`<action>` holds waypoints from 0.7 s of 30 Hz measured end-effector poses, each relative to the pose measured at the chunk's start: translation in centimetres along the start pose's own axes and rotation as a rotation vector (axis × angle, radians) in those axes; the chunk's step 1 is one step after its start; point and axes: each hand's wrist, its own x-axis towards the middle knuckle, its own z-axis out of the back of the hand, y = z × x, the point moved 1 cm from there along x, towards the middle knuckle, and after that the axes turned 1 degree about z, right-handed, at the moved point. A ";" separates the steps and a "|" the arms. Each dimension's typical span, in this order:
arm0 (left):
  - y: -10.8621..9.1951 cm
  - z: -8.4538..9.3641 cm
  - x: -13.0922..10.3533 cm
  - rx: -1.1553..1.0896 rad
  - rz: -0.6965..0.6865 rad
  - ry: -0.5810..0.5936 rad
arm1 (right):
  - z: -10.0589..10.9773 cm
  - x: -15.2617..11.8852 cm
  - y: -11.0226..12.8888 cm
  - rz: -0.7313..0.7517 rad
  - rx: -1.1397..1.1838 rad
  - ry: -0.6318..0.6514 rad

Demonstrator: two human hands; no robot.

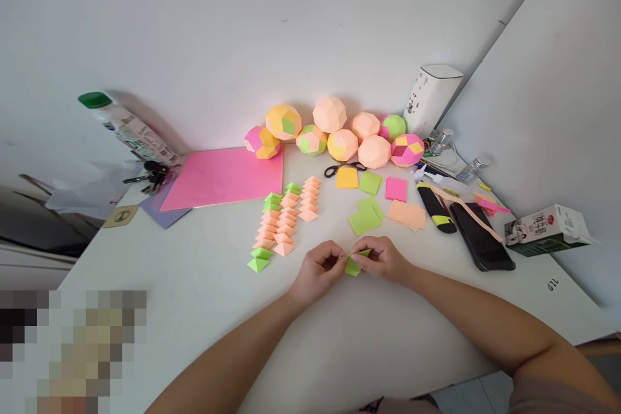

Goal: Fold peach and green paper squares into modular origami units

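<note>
Paper [354, 268], green and creased, is pinched in the fingers of left hand [314, 273] and right hand [387, 261]; faceted balls [330, 115] sit at twelve o'clock, pointed folded pieces [284, 249] at ten.

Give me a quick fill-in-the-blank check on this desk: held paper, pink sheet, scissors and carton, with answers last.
The left hand and right hand hold a paper coloured ____.
The pink sheet lies to the ____ of the folded pieces.
The handles of the scissors are coloured ____.
The carton is to the ____ of the phone.

Missing words: green; left; black; right.
</note>
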 end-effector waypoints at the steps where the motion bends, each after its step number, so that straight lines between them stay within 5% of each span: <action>1: 0.0 0.0 0.0 0.006 -0.004 0.010 | -0.1 0.0 0.1 0.013 -0.032 -0.001; 6: 0.2 0.0 0.0 -0.017 -0.009 0.023 | -0.2 0.0 0.2 0.035 -0.089 -0.043; 13: 0.4 0.3 0.2 -0.228 0.064 -0.034 | 0.3 0.1 0.0 -0.106 0.176 -0.183; 21: 0.8 0.4 0.2 -0.282 0.085 -0.042 | 0.4 0.2 0.0 -0.093 0.180 -0.091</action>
